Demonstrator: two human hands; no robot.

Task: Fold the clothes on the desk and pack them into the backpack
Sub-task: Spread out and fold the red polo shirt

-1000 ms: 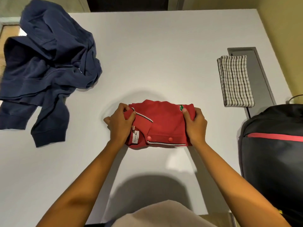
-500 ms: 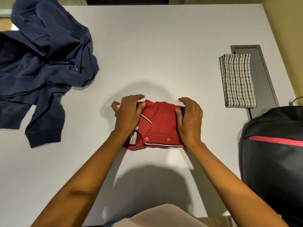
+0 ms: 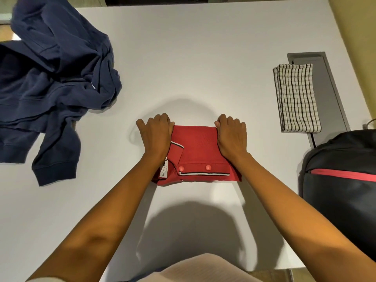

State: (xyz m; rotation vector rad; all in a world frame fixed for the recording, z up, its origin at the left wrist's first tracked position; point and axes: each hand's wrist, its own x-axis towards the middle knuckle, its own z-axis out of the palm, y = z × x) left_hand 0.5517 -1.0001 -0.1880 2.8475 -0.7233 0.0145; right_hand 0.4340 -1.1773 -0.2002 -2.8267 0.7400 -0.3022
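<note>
White counter [image 3: 203, 58], viewed from above; contents listed from the wearer outward. Nearest: a pale garment at the wearer's lap [image 3: 203, 267], then two bare forearms reaching forward, roughly parallel and slightly converging. Left grip [image 3: 155, 137]: palm down on the left end of the red polo shirt [image 3: 195, 147], wrist low, thumb splayed out onto the counter, fingers bent down over the shirt's far edge, tips out of sight. Right grip [image 3: 232, 137]: mirrored on the right end, palm down, fingers likewise bent over the far edge; both are closed on the folded edge and neither is lifting it. Red polo shirt: between the two grips, lying flat on the counter as a compact rectangle, collar, label and two buttons facing the wearer. Change noted: a second ago both grips pinched the shirt's sides with the green chest logo showing; now they lie on top at the far corners and the logo is covered. Judgement: the last fold is down and being pressed, so this garment looks ready to go into the bag. Backpack [image 3: 341, 192]: right of the right grip, well apart, black with a red stripe; whether it is open cannot be told. Checked cloth [image 3: 297, 96]: beyond and right of the right grip, folded, partly on a grey recessed tray [image 3: 317, 58]. Navy hoodie [image 3: 50, 78]: beyond and far left of the left grip, crumpled, not yet folded.
</note>
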